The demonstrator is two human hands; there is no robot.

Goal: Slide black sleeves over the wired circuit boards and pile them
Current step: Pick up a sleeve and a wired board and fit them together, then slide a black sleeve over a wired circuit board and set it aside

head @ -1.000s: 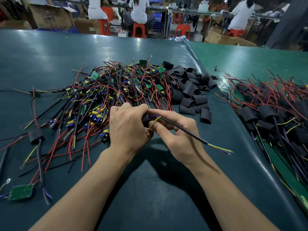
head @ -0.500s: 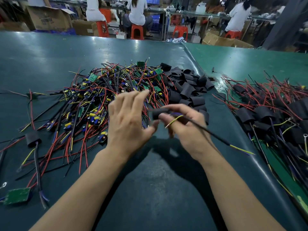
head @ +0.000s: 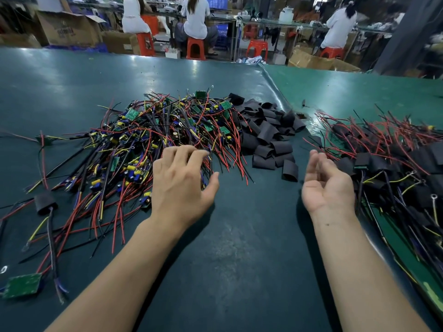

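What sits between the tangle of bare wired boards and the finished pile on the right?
In the head view, a heap of loose black sleeves, then bare green mat nearer the person.

Sleeved pile (head: 393,164) cut off right.

A dark teal table (head: 72,87) carries a tangle of red, black, yellow and purple wires (head: 153,144) dotted with green circuit boards (head: 131,113) and blue-and-yellow components. Matte black sleeves (head: 268,137) lie at its 3 o'clock. Farther toward 3 o'clock, a brighter green table (head: 359,92) holds the black-sleeved pile (head: 393,164) trailing red and yellow leads. Orange-red stools (head: 195,47) stand at 12 o'clock.
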